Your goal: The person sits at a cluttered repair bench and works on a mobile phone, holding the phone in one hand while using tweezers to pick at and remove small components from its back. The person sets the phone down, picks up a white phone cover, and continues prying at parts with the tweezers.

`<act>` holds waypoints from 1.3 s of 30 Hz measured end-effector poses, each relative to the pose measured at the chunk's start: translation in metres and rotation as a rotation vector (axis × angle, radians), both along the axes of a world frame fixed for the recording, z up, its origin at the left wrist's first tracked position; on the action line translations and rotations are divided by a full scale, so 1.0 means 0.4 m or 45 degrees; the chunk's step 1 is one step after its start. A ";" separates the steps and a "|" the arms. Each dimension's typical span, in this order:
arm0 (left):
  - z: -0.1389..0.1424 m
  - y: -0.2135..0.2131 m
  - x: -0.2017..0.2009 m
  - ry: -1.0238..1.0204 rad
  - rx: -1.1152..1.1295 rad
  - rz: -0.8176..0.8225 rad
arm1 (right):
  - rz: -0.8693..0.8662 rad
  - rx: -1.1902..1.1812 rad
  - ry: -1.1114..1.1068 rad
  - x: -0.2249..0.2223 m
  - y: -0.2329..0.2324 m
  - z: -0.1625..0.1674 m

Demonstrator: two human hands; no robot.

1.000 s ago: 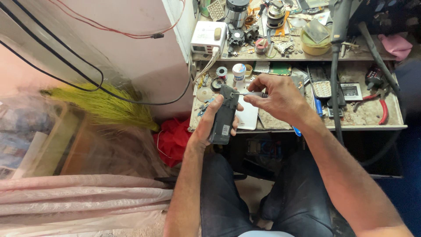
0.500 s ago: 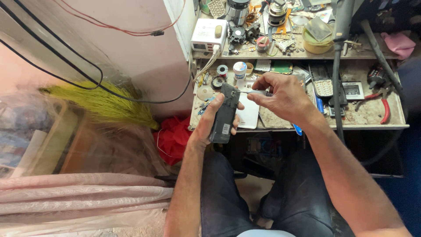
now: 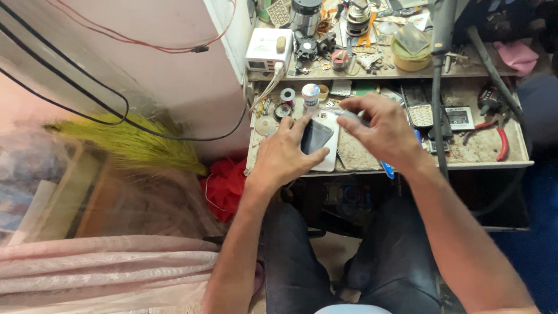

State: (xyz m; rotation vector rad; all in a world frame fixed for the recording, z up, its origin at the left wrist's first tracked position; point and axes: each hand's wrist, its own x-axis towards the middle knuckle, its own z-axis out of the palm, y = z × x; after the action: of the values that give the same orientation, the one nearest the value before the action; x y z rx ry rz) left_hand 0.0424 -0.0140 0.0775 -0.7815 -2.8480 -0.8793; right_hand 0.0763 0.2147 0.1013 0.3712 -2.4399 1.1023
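Dark flat phone (image 3: 317, 136), slim and glossy, lying on a white rounded pad (image 3: 329, 152) at the front edge of the workbench tray (image 3: 500, 165). Pinned there under the spread fingers of the left hand (image 3: 286, 152), pressing flat rather than wrapped round it. Likely light, stiff and slippery, with a breakable glass face; best taken by the long edges, not the middle. Just right of the phone, right hand (image 3: 381, 129) pinched narrowly on a thin silvery tool (image 3: 347, 114), too blurred to identify. Behind the phone, a small white-capped bottle (image 3: 310, 93) and dark tape rolls (image 3: 285, 103). Further right of the phone, red-handled pliers (image 3: 499, 135) on gritty, worn wood. Behind and left of the phone, a boxy white plastic adapter (image 3: 267, 50).
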 end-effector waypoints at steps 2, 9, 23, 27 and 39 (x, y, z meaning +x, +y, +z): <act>0.017 0.019 0.016 0.100 -0.067 0.027 | 0.052 0.067 0.028 0.005 -0.022 -0.027; 0.044 0.027 0.022 0.153 -0.096 0.006 | 0.018 -0.173 -0.073 0.025 -0.068 -0.074; 0.016 0.012 0.007 0.103 -0.016 0.001 | 0.057 -0.129 -0.102 0.004 -0.064 -0.081; -0.029 -0.018 -0.020 0.059 0.304 -0.091 | 0.035 -0.628 -0.153 0.007 -0.028 -0.072; -0.079 -0.067 -0.030 -1.322 1.738 -0.413 | -0.080 -0.522 -0.255 0.034 -0.034 -0.018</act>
State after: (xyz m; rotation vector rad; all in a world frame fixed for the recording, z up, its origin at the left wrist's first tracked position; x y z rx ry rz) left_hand 0.0304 -0.0408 0.0460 -0.5715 -1.5613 -3.3398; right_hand 0.0900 0.2010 0.0942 0.0548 -2.2880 1.6337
